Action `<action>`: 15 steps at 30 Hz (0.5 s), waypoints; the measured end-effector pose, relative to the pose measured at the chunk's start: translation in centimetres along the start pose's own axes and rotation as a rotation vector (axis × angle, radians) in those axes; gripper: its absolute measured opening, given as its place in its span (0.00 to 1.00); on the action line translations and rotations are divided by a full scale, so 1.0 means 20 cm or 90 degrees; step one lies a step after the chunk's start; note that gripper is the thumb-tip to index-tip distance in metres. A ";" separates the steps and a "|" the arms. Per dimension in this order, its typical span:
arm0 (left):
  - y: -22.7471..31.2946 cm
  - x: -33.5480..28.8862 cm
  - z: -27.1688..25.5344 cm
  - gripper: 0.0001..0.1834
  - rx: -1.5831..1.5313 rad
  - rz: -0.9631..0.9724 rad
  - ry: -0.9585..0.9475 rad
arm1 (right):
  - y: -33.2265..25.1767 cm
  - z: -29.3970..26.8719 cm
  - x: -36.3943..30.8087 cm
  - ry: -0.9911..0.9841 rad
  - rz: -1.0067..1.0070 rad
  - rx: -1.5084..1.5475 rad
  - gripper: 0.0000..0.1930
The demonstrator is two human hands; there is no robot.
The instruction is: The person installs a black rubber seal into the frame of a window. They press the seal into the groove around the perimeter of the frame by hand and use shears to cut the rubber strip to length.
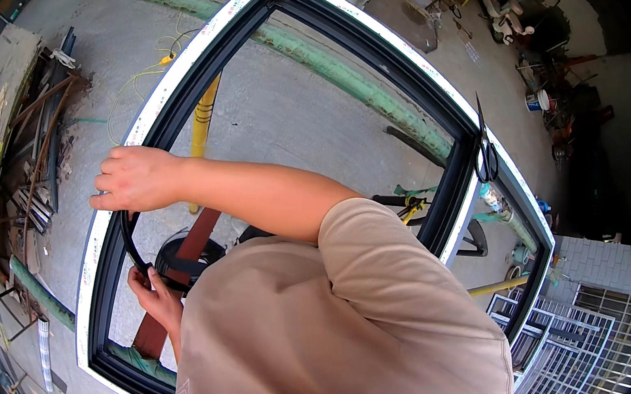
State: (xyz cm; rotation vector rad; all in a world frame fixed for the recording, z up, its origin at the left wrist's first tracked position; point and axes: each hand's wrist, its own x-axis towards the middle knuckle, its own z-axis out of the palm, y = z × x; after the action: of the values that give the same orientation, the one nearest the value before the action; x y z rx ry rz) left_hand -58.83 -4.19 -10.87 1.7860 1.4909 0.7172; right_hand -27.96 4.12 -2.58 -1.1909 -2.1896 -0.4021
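Head view: we see right hand [138,178] curled over white frame [92,263], grip underneath hidden; left hand [156,297], below it, pinches black strip [132,249] bowed between both. Strip could kink or spring away if pinch slips; scissors [485,142], far right of hands, could drop if frame jolts. Coloured print on frame: too small for us to read.

Big white frame [189,65], black inside edges, bar splitting it in two. Thin black strip [134,253] bends inward from frame's left side.
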 end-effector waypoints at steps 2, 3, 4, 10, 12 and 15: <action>0.00 0.01 0.05 0.24 -0.037 0.015 0.025 | 0.01 0.01 0.00 0.008 -0.002 -0.009 0.26; 0.00 0.01 0.07 0.24 -0.039 0.018 0.019 | 0.01 0.01 -0.01 0.005 0.001 -0.013 0.26; 0.00 0.01 0.07 0.24 -0.023 0.010 0.003 | 0.02 0.00 -0.01 0.006 -0.004 -0.006 0.26; -0.17 -0.02 0.19 0.24 0.099 0.038 0.008 | 0.03 -0.01 -0.02 -0.004 -0.001 0.002 0.26; -0.18 -0.06 0.18 0.25 0.120 0.045 0.045 | 0.01 -0.04 0.02 -0.013 -0.011 0.026 0.23; 0.01 -0.06 0.16 0.21 0.094 -0.088 0.029 | -0.01 -0.11 0.05 -0.081 0.022 0.009 0.24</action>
State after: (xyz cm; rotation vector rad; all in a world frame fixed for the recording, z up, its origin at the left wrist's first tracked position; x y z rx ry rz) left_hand -56.43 -5.85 -12.58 1.7633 1.7175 0.5965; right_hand -27.69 3.52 -0.16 -1.2759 -2.2717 -0.3029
